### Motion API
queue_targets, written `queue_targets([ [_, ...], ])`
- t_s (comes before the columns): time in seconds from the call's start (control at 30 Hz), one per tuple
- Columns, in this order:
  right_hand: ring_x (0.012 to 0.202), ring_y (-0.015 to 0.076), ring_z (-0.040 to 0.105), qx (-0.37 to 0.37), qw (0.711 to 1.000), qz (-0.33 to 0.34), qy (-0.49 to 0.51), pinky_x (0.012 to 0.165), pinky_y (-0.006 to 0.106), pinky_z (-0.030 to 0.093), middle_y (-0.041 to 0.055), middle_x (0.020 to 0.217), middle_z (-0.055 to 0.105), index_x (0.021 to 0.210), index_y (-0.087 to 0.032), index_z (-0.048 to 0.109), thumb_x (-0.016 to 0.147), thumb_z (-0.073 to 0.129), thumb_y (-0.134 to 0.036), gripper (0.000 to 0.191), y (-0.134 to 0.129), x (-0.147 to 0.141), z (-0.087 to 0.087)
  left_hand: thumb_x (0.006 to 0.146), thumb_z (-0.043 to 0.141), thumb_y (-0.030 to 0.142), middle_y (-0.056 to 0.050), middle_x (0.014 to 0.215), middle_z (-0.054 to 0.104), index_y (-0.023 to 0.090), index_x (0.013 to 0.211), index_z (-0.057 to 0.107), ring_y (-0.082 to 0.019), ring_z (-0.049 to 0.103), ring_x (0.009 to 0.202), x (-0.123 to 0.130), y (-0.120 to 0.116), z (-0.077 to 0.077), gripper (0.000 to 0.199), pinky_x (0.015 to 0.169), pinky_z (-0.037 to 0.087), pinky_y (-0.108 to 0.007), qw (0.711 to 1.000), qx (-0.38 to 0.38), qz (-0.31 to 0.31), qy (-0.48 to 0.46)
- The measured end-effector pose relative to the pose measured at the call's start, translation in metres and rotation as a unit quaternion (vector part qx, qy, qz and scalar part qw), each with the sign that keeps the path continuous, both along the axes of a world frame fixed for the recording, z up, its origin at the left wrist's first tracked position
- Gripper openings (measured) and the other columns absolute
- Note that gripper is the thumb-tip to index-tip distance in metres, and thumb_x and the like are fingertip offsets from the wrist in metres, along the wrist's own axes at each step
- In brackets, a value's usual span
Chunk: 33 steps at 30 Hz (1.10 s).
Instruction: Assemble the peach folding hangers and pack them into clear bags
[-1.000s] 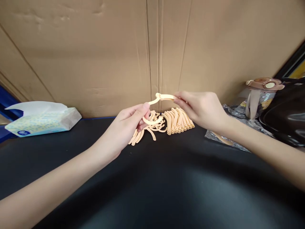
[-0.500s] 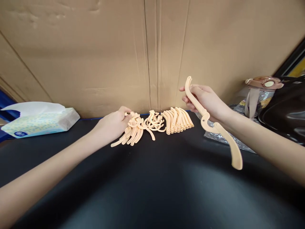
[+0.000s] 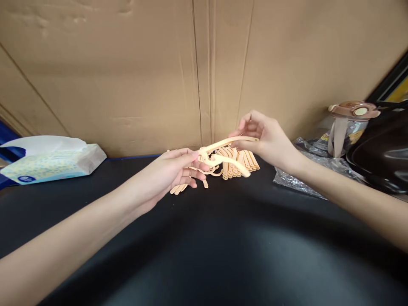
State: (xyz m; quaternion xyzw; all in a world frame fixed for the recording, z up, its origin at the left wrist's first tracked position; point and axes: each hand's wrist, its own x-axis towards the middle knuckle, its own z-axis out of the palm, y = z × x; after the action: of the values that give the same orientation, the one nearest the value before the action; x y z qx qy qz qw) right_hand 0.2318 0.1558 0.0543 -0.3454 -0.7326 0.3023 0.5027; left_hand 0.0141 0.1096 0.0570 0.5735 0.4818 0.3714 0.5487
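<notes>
Between my hands, above the black table, is a peach plastic folding hanger, its two curved arms bent toward each other at the joint. My left hand pinches it at the joint with thumb and forefinger, the other fingers loosely curled below. My right hand closes on the far end of the upper arm. Behind the hanger lies a row of matching curved arm pieces. Several loose peach pieces are partly covered by my left hand. Whether that hand also holds a small piece, I cannot tell.
On the left a tissue pack rests against the cardboard wall. Crinkled clear plastic lies at the right, with a drinking bottle and a shiny dark object behind it. The black table spreads in front.
My right hand has brought the hanger left and lower, and its arms are now folded closer together. My left hand has come away from the loose pile and grips the joint.
</notes>
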Motion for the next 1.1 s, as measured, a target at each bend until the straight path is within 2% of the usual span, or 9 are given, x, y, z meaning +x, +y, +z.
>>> queue_targets([
  [0.13, 0.078, 0.0173, 0.066, 0.042, 0.997, 0.021, -0.056, 0.068, 0.032, 0.052, 0.0022, 0.084, 0.067, 0.082, -0.018, 0.053, 0.074, 0.069, -0.02, 0.018, -0.011, -0.006, 0.001, 0.081, 0.06, 0.035, 0.0, 0.079, 0.06, 0.018, 0.079, 0.053, -0.012, 0.053, 0.063, 0.0, 0.0, -0.006, 0.018, 0.056, 0.037, -0.023, 0.993, 0.037, 0.107, 0.025],
  [0.23, 0.078, 0.0165, 0.064, 0.063, 0.995, 0.006, -0.077, 0.07, 0.031, 0.051, 0.0023, 0.085, 0.066, 0.088, -0.017, 0.062, 0.077, 0.069, -0.021, 0.014, -0.018, -0.009, 0.004, 0.077, 0.066, 0.044, 0.001, 0.085, 0.06, 0.022, 0.093, 0.055, -0.014, 0.055, 0.075, -0.002, 0.001, -0.009, 0.029, 0.064, 0.04, -0.024, 0.978, 0.09, 0.161, 0.094],
  [0.33, 0.078, 0.0154, 0.06, 0.147, 0.98, -0.065, -0.12, 0.07, 0.03, 0.048, 0.0019, 0.083, 0.062, 0.094, -0.019, 0.069, 0.082, 0.064, -0.022, 0.013, -0.018, -0.008, 0.005, 0.084, 0.058, 0.048, -0.003, 0.092, 0.062, 0.019, 0.093, 0.061, -0.018, 0.058, 0.09, -0.001, 0.001, -0.01, 0.03, 0.081, 0.045, -0.029, 0.997, 0.043, 0.057, 0.039],
  [0.43, 0.073, 0.0144, 0.056, 0.254, 0.931, -0.145, -0.217, 0.064, 0.029, 0.043, 0.0024, 0.083, 0.06, 0.1, -0.022, 0.071, 0.088, 0.056, -0.023, 0.019, -0.018, -0.006, 0.002, 0.089, 0.053, 0.04, -0.001, 0.076, 0.056, 0.016, 0.077, 0.057, -0.015, 0.06, 0.079, 0.003, -0.002, -0.01, 0.027, 0.082, 0.048, -0.03, 0.999, -0.005, -0.017, -0.033],
  [0.57, 0.067, 0.0138, 0.054, 0.338, 0.838, -0.184, -0.387, 0.052, 0.026, 0.033, 0.0044, 0.085, 0.061, 0.101, -0.021, 0.07, 0.094, 0.045, -0.024, 0.026, -0.023, -0.008, -0.003, 0.091, 0.048, 0.037, 0.005, 0.061, 0.038, 0.018, 0.068, 0.046, -0.008, 0.047, 0.051, 0.009, -0.006, -0.009, 0.03, 0.051, 0.045, -0.022, 1.0, 0.003, -0.003, -0.02],
  [0.67, 0.066, 0.0146, 0.055, 0.345, 0.797, -0.182, -0.461, 0.05, 0.027, 0.028, 0.0048, 0.081, 0.063, 0.094, -0.018, 0.069, 0.095, 0.042, -0.022, 0.027, -0.029, -0.012, -0.005, 0.09, 0.046, 0.029, 0.006, 0.056, 0.034, 0.018, 0.063, 0.041, -0.007, 0.039, 0.046, 0.009, -0.005, -0.01, 0.03, 0.044, 0.039, -0.019, 0.999, 0.038, 0.0, 0.028],
  [0.83, 0.059, 0.014, 0.056, 0.336, 0.785, -0.156, -0.496, 0.048, 0.028, 0.028, 0.0038, 0.077, 0.065, 0.093, -0.015, 0.061, 0.097, 0.038, -0.026, 0.026, -0.033, -0.017, -0.011, 0.088, 0.049, 0.025, 0.003, 0.064, 0.053, 0.018, 0.066, 0.05, -0.011, 0.055, 0.062, 0.005, 0.001, -0.015, 0.023, 0.061, 0.05, -0.022, 0.988, 0.127, -0.01, 0.09],
  [1.0, 0.057, 0.0156, 0.058, 0.416, 0.719, -0.165, -0.532, 0.051, 0.028, 0.033, 0.0047, 0.069, 0.063, 0.098, -0.008, 0.057, 0.088, 0.035, -0.003, 0.025, -0.034, -0.024, -0.024, 0.09, 0.05, 0.033, -0.003, 0.09, 0.062, 0.017, 0.088, 0.059, -0.015, 0.062, 0.083, 0.01, -0.003, -0.021, 0.018, 0.084, 0.053, -0.032, 0.996, -0.015, -0.04, -0.079],
  [1.1, 0.054, 0.0167, 0.058, 0.379, 0.716, -0.147, -0.568, 0.046, 0.028, 0.031, 0.0078, 0.073, 0.065, 0.11, -0.003, 0.054, 0.085, 0.034, 0.001, 0.032, -0.036, -0.027, -0.029, 0.093, 0.047, 0.035, -0.002, 0.085, 0.06, 0.017, 0.084, 0.055, -0.014, 0.061, 0.08, 0.018, -0.011, -0.023, 0.022, 0.08, 0.053, -0.029, 0.99, -0.036, -0.023, -0.132],
])
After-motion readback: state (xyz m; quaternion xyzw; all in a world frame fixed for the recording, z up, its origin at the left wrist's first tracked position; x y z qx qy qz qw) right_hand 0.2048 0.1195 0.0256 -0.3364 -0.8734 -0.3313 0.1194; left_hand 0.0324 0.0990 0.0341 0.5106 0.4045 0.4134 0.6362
